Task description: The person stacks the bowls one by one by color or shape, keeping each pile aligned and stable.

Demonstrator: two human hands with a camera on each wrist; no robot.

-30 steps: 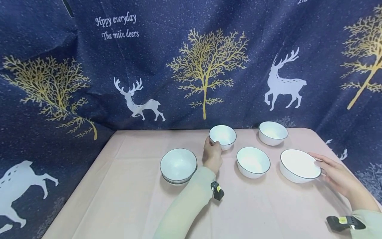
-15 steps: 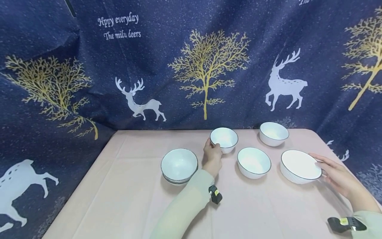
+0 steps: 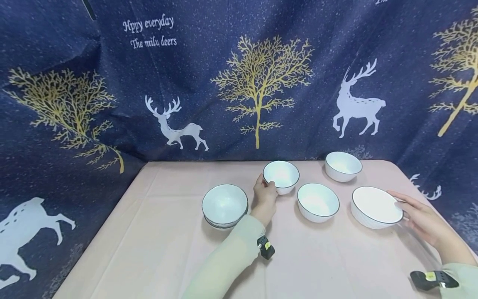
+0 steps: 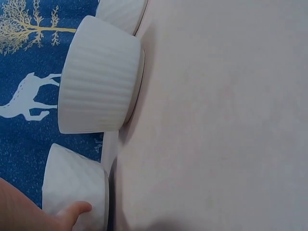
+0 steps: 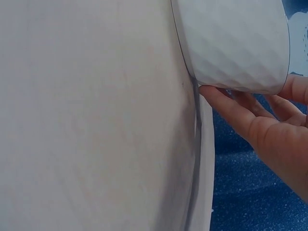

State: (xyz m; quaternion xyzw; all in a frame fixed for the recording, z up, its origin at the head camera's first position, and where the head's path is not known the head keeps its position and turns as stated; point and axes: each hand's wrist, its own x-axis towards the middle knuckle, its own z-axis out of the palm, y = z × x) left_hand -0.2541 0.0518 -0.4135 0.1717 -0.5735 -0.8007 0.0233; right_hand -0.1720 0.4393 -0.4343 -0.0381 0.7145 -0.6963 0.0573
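Note:
My left hand (image 3: 265,197) grips the near left side of a small white dark-rimmed bowl (image 3: 281,176) at the back middle of the table. In the left wrist view its thumb lies along that bowl's faceted side (image 4: 72,180). At the right, my right hand (image 3: 422,216) holds another white bowl (image 3: 377,205) by its right side. The right wrist view has the fingertips at this bowl's dimpled wall (image 5: 236,43), near its base. Between the held bowls stands a ribbed white bowl (image 3: 317,203), apart from both hands.
A stack of bowls (image 3: 224,207) stands left of my left forearm. One more white bowl (image 3: 342,167) is at the back right. A pale pink cloth (image 3: 157,241) covers the table, and a dark blue curtain (image 3: 224,74) hangs behind its back edge.
My left hand has drawn its bowl slightly toward me, away from the curtain. The right hand and its bowl look unchanged.

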